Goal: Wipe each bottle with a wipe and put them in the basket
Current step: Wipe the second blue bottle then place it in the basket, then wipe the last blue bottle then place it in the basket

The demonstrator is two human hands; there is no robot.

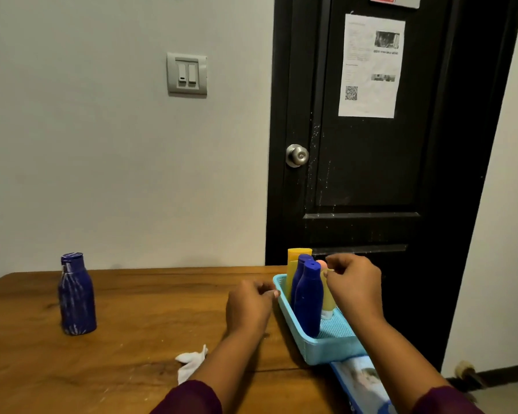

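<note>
**Hands at basket, one bottle out**

Blue and yellow bottles (310,300) stand upright in the basket (326,351) at the table's (147,300) right edge. Left hand (248,306) sits just left of the basket rim, fingers curled, nothing in them. Right hand (353,288) hovers over the bottles, fingers curled (cannot tell if gripping any). One blue bottle (77,294) stands far left, well apart. Wipe (190,364) lies crumpled near the left forearm.
</note>
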